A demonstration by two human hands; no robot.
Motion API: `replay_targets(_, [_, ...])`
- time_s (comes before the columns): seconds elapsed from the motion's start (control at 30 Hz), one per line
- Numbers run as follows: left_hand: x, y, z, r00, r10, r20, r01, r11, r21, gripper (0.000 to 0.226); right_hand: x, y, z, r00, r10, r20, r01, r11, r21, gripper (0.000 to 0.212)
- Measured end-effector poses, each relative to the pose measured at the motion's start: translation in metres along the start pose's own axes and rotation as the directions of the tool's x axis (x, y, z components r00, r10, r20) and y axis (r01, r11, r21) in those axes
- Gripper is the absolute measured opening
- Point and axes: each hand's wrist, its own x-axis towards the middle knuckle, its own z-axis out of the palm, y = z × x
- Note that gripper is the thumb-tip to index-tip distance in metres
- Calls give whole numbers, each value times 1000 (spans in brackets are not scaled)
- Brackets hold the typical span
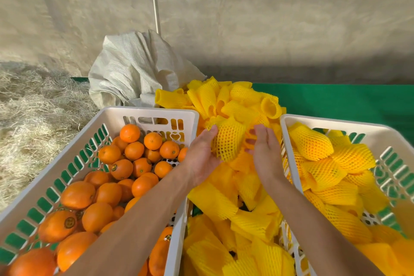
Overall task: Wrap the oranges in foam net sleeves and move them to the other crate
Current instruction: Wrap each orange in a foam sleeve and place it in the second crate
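A white crate [143, 112] on the left holds several bare oranges [122, 169]. On the right, another white crate [331, 120] holds several oranges wrapped in yellow foam net sleeves [310, 142]. Between the crates lies a pile of empty yellow sleeves [224, 204]. Above that pile both hands hold one stretched, bulging sleeve [228, 141]; the fruit inside barely shows through the mesh. My left hand [201, 157] cups its left side. On its right side my right hand [266, 154] has its fingertips curled into the netting.
A crumpled white woven sack [134, 69] stands behind the left crate. Dry straw [33, 107] covers the ground at far left. A green cloth [347, 101] lies under the crates, with a concrete wall behind.
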Motion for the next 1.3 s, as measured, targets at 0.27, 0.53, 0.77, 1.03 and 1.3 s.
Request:
replay_targets(0.27, [-1, -3, 0, 988, 86, -130, -77, 994, 72, 52, -11, 6, 9, 954, -3, 299, 57, 983, -174, 84])
replay_targets(0.53, [-4, -4, 3, 990, 83, -116, -63, 985, 164, 34, -6, 6, 3, 943, 108, 313, -54, 983, -176, 139])
replay_targets(0.77, [-5, -3, 4, 990, 106, -95, -93, 987, 133, 34, -6, -3, 1, 954, 151, 260, -157, 988, 4, 130])
replay_targets(1.03, [0, -6, 2, 989, 147, 24, -147, 935, 322, 47, 3, -15, -17, 977, 183, 112, -189, 488, 852, 76])
replay_targets(1.3, [4, -25, 2, 971, 203, 123, -221, 582, 783, 20, 9, -9, -8, 978, 208, -16, -164, 815, 556, 38])
